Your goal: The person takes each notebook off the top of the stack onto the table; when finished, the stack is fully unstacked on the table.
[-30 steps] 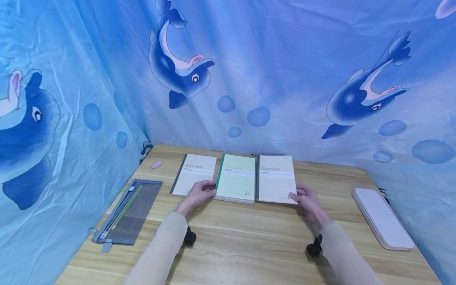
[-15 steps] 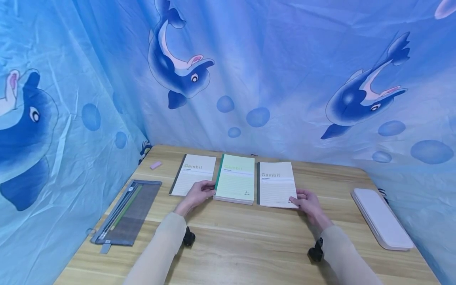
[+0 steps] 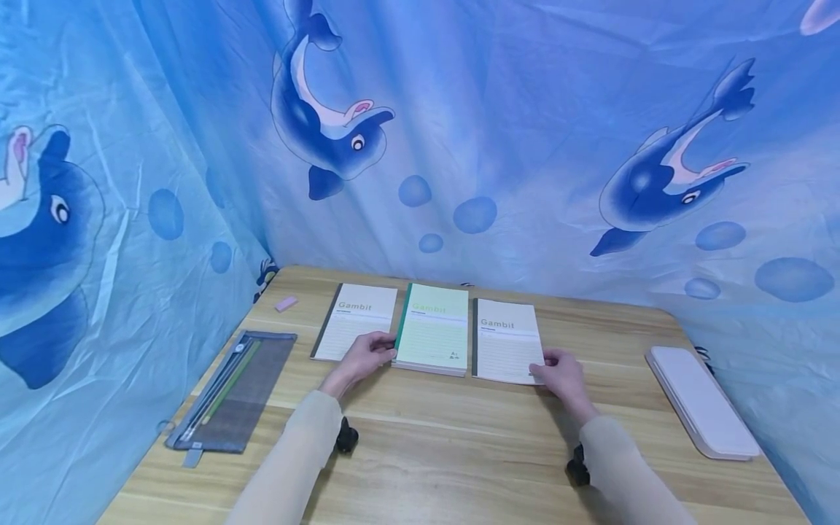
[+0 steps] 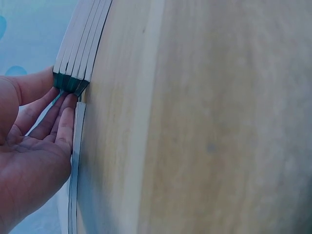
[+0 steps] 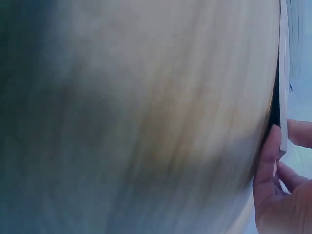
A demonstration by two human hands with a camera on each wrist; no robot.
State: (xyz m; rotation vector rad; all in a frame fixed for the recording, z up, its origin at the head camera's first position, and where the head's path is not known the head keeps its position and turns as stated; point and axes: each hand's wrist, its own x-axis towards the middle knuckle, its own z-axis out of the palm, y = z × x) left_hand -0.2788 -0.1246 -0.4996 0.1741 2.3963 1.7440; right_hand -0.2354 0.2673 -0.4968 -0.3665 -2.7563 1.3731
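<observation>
In the head view, my left hand (image 3: 361,359) is at the lower left corner of a stack of notebooks (image 3: 431,328) with a green cover on top. The left wrist view shows the thumb on the top edge of the stack (image 4: 80,53) and the fingers curled at its green spines. My right hand (image 3: 562,375) pinches the lower right corner of a white Gambit notebook (image 3: 505,346), thumb on the cover, fingers beneath. A dark gap under this notebook (image 5: 284,102) shows in the right wrist view. Partly behind my left hand lies another white notebook (image 3: 367,302).
On the wooden table (image 3: 446,452), a mesh pencil pouch (image 3: 262,394) with pencils lies left, a pink eraser (image 3: 286,303) behind it. A white case (image 3: 702,401) is at the right. A blue dolphin-print curtain (image 3: 525,131) hangs along the back and left.
My right hand has drawn the right-hand white notebook toward me, so its top now sits lower than the green notebook's. My left hand has stayed at the stack.
</observation>
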